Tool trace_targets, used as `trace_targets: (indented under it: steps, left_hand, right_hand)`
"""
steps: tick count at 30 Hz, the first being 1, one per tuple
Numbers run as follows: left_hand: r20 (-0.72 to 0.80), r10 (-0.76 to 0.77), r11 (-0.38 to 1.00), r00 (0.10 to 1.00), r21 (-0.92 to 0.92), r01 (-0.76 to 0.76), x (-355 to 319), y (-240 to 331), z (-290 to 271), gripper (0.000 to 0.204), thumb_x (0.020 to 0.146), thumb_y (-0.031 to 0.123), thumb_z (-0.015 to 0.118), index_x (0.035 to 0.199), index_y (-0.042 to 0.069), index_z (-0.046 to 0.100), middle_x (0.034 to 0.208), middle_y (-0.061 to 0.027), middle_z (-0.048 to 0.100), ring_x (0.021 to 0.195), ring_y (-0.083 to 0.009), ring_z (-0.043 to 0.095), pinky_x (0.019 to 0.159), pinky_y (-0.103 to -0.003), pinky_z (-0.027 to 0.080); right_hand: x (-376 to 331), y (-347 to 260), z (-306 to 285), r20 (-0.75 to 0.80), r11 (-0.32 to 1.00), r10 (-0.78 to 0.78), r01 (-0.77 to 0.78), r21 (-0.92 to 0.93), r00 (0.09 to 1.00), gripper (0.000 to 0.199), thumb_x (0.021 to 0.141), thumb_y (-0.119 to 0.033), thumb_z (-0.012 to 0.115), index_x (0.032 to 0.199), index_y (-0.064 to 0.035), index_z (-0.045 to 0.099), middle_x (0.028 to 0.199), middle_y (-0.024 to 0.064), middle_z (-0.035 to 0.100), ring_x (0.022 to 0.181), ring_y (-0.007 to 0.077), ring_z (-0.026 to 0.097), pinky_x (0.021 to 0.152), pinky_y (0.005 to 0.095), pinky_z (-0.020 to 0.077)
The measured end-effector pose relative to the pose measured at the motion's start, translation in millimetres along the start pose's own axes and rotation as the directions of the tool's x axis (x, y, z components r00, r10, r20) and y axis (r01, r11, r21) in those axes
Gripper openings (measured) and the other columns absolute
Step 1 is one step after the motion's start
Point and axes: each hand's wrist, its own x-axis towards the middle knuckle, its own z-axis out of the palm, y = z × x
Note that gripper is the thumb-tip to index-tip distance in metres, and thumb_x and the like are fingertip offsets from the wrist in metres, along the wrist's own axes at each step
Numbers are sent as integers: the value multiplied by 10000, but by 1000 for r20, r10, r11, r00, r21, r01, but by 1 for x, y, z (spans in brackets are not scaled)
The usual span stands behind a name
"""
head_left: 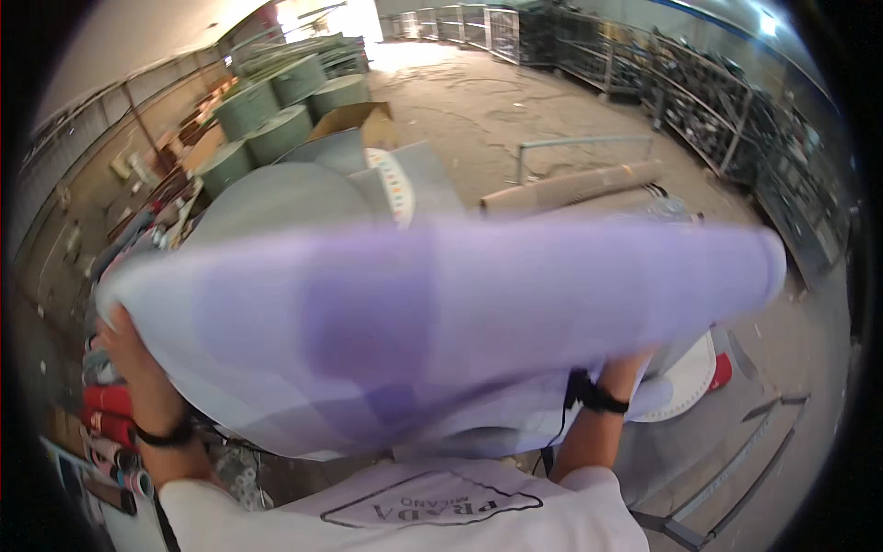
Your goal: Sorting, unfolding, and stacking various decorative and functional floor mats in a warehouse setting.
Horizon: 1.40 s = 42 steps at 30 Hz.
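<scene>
A wide, loosely rolled lavender sheet (552,285), perhaps a mat or rug, stretches across the view in front of me, blurred by motion. Darker purple patches mark its middle, and its left part is paler. My left hand (120,342) grips the sheet's left end, fingers curled at the edge. At the right, my right hand (636,361) goes in under the roll, and its fingers are hidden. The loose lower part of the sheet hangs toward my body. Beneath it a round white piece with a patterned edge (694,382) partly shows on the right.
Beyond the roll lies a grey round sheet (276,198). Large green-grey rolls (248,110) and an open cardboard box (368,120) stand behind it. A brown roll (579,187) rests at the right. Red rolls (110,400) are at my left, a metal frame (727,478) at lower right, loaded racks (699,92) along the wall.
</scene>
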Motion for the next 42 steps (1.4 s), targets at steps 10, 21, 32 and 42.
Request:
trace_targets:
  steps: [10,21,32,42]
  left_hand:
    - [-42,-318,894,947,318,314,259,-278,-129,615,819,475,356,1135,-47,432,1117,-211,470,993,-299,452,885,-380,335]
    - [268,-672,632,690,694,346,-129,-469,-178,522,766,198,549,1169,-69,354,1175,-248,398,1115,-358,381,937,-381,310]
    - [457,-888,-418,-56,-749,514,-316,-313,-26,504,835,433,444,1213,105,386,1236,-52,415,1131,-232,378,947,-398,299]
    - [125,-978,12,166,-761,648,-303,-188,-65,254,835,145,517,1056,26,476,1039,-79,528,944,-169,513,809,-288,440]
  right_hand:
    - [-142,268,335,743,690,493,317,-651,453,638,810,-469,422,1291,-82,257,1321,163,291,1225,273,270,995,357,169]
    - [-153,294,-2,278,-304,578,519,-799,767,755,651,-311,657,1193,92,319,1214,259,370,1138,350,355,957,383,289]
    - [-209,289,4,-235,227,403,-345,-911,885,527,754,-294,613,1106,42,410,909,79,528,830,172,503,696,268,410]
    - [-181,189,97,253,709,636,-422,-565,729,282,803,-115,534,1044,25,484,1027,112,548,905,193,551,773,310,458]
